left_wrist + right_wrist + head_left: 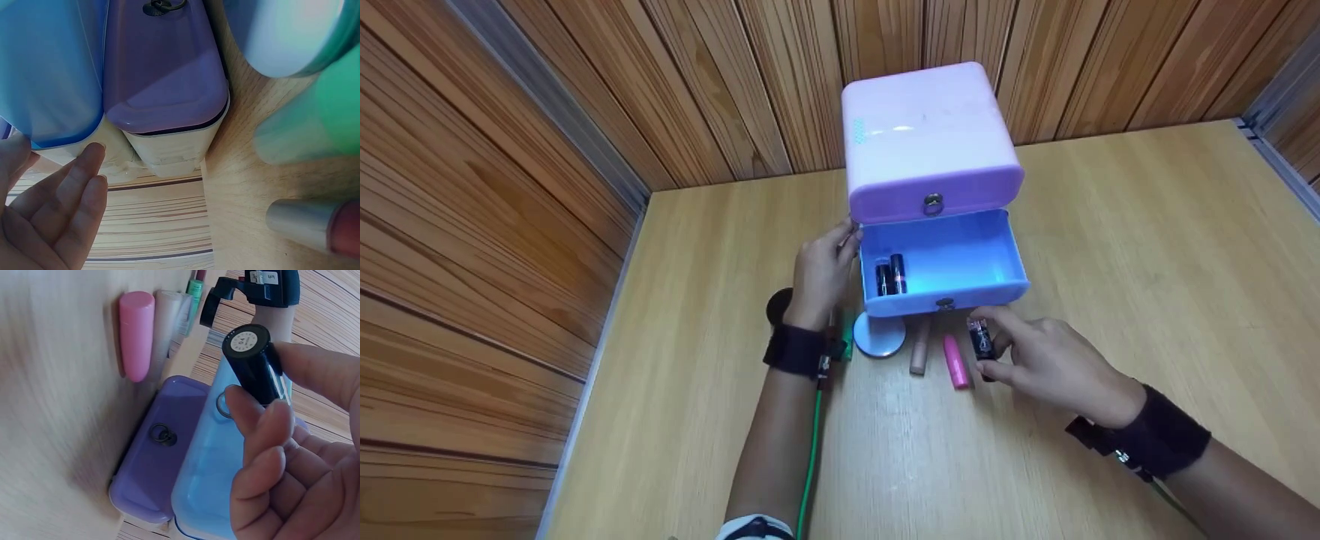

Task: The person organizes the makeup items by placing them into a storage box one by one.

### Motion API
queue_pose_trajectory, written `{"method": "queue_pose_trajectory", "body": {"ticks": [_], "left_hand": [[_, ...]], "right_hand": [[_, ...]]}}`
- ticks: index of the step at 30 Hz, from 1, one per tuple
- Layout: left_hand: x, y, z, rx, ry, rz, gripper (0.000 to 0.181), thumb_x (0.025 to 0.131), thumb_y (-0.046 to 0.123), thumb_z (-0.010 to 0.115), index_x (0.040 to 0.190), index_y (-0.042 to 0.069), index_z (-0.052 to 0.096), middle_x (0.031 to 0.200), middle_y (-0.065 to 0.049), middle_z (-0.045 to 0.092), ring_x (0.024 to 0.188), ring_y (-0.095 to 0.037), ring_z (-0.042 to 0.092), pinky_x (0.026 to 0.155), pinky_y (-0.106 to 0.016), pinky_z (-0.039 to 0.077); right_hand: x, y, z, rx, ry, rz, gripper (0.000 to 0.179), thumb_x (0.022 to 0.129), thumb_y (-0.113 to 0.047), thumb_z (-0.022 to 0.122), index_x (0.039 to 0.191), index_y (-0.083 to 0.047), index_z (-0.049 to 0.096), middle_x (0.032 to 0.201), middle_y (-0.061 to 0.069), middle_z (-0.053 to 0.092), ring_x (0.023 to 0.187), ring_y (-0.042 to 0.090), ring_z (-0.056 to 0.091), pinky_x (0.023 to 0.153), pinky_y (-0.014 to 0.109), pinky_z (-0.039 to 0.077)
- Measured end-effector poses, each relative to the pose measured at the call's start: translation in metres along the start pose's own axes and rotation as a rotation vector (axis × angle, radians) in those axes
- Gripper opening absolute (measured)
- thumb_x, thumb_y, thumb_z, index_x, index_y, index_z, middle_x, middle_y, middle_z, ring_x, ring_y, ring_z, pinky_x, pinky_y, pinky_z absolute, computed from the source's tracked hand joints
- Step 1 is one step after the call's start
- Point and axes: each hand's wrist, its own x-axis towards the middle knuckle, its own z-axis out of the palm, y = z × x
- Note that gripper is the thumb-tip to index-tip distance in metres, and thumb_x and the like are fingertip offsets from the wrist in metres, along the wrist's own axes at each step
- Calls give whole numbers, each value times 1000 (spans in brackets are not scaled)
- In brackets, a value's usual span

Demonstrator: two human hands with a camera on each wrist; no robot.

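My right hand pinches a black lipstick tube between thumb and fingers, just in front of the open drawer. In the right wrist view the tube's round end carries a white "04" label. My left hand touches the left side of the pulled-out blue drawer, its fingers loosely extended along the wall in the left wrist view. Two dark lipsticks stand at the drawer's left end. Above it sits the pink top of the drawer box; a purple lower drawer is pushed in.
On the table before the box lie a pink tube, a greyish-beige tube, a round compact and a green tube. A black round item is partly behind my left wrist. Wood-panelled walls border the table.
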Motion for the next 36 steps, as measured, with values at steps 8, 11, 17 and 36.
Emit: {"method": "queue_pose_trajectory", "body": {"ticks": [8, 11, 17, 36], "left_hand": [[0, 2, 1, 5, -1, -20, 36, 101, 30, 56, 133, 15, 60, 124, -3, 64, 101, -12, 65, 77, -27, 52], [0, 1, 1, 3, -2, -21, 36, 101, 30, 56, 133, 15, 60, 124, -3, 64, 98, -11, 66, 74, -26, 52], [1, 2, -2, 5, -2, -18, 36, 101, 31, 55, 134, 16, 59, 123, -4, 65, 95, -12, 67, 73, -25, 52], [2, 4, 2, 13, -21, -12, 38, 101, 32, 55, 135, 14, 58, 117, -4, 68, 90, -8, 67, 63, -24, 50]], "right_hand": [[9, -3, -6, -24, 86, -85, 60, 81, -14, 81, 133, -13, 51, 69, -14, 61, 45, -3, 42, 40, 21, 38], [14, -6, -8, -16, 112, -94, 58, 82, -13, 80, 132, -13, 52, 69, -14, 61, 50, -3, 48, 43, 21, 42], [30, -13, -13, 45, 151, -77, 53, 85, -14, 77, 131, -14, 52, 76, -10, 67, 64, 0, 61, 52, 23, 49], [74, -16, -25, 73, 294, -45, 51, 90, -18, 72, 135, -10, 50, 81, -3, 71, 49, 9, 48, 43, 25, 36]]}}
